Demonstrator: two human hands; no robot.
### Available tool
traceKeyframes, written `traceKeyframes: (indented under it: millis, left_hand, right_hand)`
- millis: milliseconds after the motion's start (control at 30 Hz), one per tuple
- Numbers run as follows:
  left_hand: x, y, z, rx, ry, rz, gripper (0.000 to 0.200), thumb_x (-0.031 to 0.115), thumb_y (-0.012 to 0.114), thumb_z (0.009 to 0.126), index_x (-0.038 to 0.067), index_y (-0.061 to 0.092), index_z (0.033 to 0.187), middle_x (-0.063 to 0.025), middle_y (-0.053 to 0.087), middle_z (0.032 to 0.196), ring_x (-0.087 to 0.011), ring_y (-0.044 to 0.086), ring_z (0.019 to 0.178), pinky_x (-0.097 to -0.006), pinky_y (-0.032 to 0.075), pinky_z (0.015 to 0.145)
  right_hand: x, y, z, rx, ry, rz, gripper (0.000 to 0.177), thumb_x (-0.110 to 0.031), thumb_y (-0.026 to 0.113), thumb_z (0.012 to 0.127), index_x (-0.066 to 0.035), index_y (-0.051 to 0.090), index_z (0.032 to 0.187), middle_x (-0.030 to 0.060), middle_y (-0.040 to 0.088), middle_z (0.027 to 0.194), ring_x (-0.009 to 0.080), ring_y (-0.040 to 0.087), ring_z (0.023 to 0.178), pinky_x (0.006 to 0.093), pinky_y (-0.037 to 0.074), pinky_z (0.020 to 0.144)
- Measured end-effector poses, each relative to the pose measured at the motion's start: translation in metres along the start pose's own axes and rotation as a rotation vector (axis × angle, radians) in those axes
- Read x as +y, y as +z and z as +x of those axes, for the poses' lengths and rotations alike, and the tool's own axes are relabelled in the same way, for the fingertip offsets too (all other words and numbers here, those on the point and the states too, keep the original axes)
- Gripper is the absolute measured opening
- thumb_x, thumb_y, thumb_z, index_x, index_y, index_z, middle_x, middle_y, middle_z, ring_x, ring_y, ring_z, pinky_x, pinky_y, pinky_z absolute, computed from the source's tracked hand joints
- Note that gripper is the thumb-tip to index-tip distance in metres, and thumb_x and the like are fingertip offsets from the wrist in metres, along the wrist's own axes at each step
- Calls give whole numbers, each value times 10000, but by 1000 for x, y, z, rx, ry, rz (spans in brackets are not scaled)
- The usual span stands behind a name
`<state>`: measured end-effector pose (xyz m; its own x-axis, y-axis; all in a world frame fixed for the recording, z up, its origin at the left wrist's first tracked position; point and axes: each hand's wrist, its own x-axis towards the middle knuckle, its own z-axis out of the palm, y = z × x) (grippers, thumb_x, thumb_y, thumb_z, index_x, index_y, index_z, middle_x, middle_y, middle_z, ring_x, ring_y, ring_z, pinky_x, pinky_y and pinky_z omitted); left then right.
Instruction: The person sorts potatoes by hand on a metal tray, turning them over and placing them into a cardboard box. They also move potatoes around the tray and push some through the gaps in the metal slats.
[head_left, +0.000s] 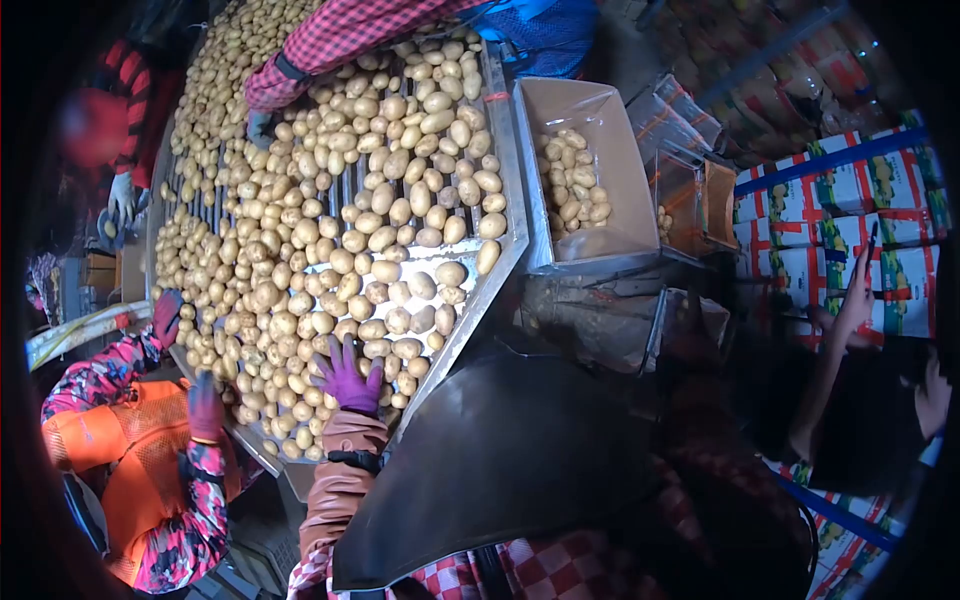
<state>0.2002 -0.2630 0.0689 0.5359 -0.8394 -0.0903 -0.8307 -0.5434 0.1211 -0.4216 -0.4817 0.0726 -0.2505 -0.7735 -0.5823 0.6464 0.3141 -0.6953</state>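
My left hand, in a purple glove, lies with its fingers spread on the potatoes near the lower right edge of the sorting table. A brown sleeve with a black band covers the forearm behind it. Potatoes touch the fingertips, and none is gripped. Under the potatoes the table shows metal rollers and a pale flat surface, with a metal rim along its side. My right hand cannot be made out; a dark apron and deep shadow fill that side.
A lined cardboard box partly filled with potatoes stands right of the table. Gloved co-workers' hands are at the lower left edge; another co-worker's checked sleeve reaches across the top. Printed boxes and a person's bare arm are at right.
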Motion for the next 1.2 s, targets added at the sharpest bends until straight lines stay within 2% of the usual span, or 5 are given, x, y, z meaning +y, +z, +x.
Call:
traceKeyframes:
  millis: [267,600,733,1067,1200]
  left_hand:
    - [-13,14,-6,70,63,-158,759,503,704,731,212,485,1397,-142,339,1525,-482,198,1412,-743,27,1053]
    - [-5,-18,-28,-9,80,-274,683,453,715,728,175,533,1325,-158,405,1451,-431,313,1352,-639,178,1095]
    - [-13,-31,-59,24,125,-446,588,342,716,736,147,569,1271,-159,491,1371,-392,422,1293,-521,338,1058]
    - [-69,-14,-140,248,-450,-255,344,254,690,715,135,666,1037,-110,623,1094,-327,562,1058,-464,452,889]
    - [-30,-23,-78,189,-178,-377,350,272,691,711,125,664,1029,-109,628,1062,-323,580,1006,-450,459,866]
  right_hand:
    - [-4,3,18,-117,113,-167,256,-425,475,994,-184,560,980,-32,487,713,108,462,585,243,389,512]
    - [47,118,5,-773,753,-767,271,-445,463,995,-192,560,982,-35,471,678,110,453,555,254,373,498]
    - [91,257,-28,-874,756,-1034,467,-384,574,951,-51,522,1274,86,660,916,227,658,752,331,534,599]
    - [165,394,-116,-1315,681,-1381,403,-296,590,961,-8,547,1239,103,647,938,188,635,774,278,527,661]
    - [236,396,-111,-1345,740,-1254,396,-234,602,959,-17,518,1279,79,621,1013,166,602,827,287,511,686]
